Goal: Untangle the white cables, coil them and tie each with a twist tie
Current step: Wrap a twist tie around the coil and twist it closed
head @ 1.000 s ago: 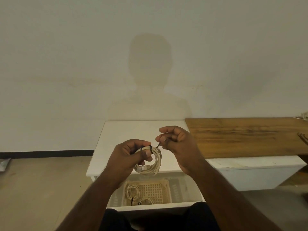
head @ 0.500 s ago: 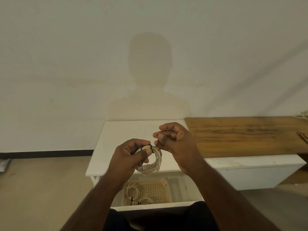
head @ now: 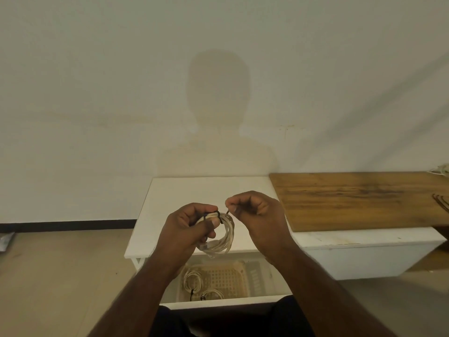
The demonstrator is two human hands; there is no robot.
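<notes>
Above the white table (head: 170,203), with two tied coils (head: 194,279) in the basket (head: 233,278) below, my left hand (head: 187,227) gripped the coiled white cable (head: 224,235). My right hand (head: 255,215) pinched the black twist tie's (head: 220,215) free end.

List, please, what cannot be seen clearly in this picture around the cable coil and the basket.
- Head view: the left hand covers the left part of the coiled cable.
- Twist tie: too thin to count its turns; the right hand hides its end.
- Basket: both forearms cover its sides.
- Cables at the right edge: cut off by the frame.
</notes>
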